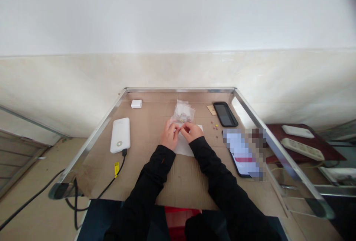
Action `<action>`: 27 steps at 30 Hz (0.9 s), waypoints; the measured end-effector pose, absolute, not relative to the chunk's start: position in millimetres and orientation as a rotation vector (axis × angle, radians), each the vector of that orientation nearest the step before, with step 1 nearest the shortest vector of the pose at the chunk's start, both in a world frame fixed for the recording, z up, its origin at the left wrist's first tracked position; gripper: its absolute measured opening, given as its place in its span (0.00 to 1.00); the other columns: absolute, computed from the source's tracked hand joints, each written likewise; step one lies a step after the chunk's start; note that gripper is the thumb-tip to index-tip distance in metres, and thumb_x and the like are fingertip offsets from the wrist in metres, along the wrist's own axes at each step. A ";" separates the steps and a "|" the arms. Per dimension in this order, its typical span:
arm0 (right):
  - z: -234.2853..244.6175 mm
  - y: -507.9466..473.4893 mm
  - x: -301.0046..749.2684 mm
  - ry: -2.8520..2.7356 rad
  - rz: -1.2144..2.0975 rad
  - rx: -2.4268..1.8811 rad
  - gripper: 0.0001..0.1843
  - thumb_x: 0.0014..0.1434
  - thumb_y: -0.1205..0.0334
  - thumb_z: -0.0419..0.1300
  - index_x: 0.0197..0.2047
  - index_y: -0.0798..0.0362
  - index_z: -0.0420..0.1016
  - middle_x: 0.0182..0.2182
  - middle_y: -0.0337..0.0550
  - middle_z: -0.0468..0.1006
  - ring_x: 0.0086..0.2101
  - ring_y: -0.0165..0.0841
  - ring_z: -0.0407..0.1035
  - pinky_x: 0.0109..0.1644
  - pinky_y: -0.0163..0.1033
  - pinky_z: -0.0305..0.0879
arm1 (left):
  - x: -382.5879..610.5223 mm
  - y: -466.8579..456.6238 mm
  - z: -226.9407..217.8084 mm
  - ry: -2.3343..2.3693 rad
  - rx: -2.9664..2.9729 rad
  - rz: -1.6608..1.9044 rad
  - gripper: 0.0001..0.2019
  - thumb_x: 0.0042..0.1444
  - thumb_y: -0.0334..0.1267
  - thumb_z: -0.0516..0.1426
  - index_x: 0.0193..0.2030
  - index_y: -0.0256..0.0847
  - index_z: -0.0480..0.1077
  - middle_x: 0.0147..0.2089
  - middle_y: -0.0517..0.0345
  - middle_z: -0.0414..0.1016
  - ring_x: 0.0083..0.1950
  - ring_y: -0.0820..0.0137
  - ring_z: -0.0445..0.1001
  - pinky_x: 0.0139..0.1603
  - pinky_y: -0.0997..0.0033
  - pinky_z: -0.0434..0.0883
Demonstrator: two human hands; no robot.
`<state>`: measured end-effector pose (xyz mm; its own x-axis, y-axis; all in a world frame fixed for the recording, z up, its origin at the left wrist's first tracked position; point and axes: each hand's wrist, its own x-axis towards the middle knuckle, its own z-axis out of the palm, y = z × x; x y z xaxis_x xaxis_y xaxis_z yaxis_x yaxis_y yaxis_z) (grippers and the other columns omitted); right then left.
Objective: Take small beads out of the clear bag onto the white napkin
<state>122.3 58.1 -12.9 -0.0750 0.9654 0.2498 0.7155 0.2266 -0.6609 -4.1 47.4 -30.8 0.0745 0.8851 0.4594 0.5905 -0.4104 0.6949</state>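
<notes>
**Two hands pinched together at frame centre**

The left hand (169,137) and right hand (193,132) meet with fingers pinched closed; what they hold is too small to tell. They sit over a white sheet (184,147), just below a clear plastic bag (183,113). A white power bank (120,134) lies centre left, and a dark phone (225,114) to the upper right.
</notes>
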 end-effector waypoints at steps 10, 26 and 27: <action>-8.1 61.8 127.6 -1.922 0.558 -1.254 0.10 0.49 0.61 0.51 0.19 0.53 0.62 0.16 0.36 0.65 0.21 0.27 0.59 0.28 0.32 0.53 | -3.1 52.4 -28.7 1.119 1.596 1.269 0.13 0.52 0.48 0.50 0.28 0.39 0.63 0.36 0.53 0.62 0.34 0.71 0.65 0.32 0.72 0.67; -12.4 65.7 134.3 -1.751 0.814 -1.270 0.09 0.46 0.63 0.51 0.16 0.53 0.62 0.15 0.36 0.65 0.20 0.27 0.58 0.27 0.32 0.56 | -8.5 60.1 -28.5 0.924 1.084 1.259 0.16 0.43 0.50 0.58 0.28 0.38 0.65 0.26 0.58 0.66 0.27 0.76 0.67 0.26 0.77 0.66; -14.4 66.3 135.4 -1.753 0.718 -1.342 0.09 0.45 0.63 0.51 0.16 0.53 0.62 0.15 0.36 0.64 0.20 0.27 0.58 0.27 0.32 0.56 | -8.0 61.0 -29.0 0.975 1.136 1.278 0.16 0.43 0.49 0.58 0.28 0.37 0.65 0.27 0.59 0.66 0.27 0.77 0.66 0.25 0.78 0.65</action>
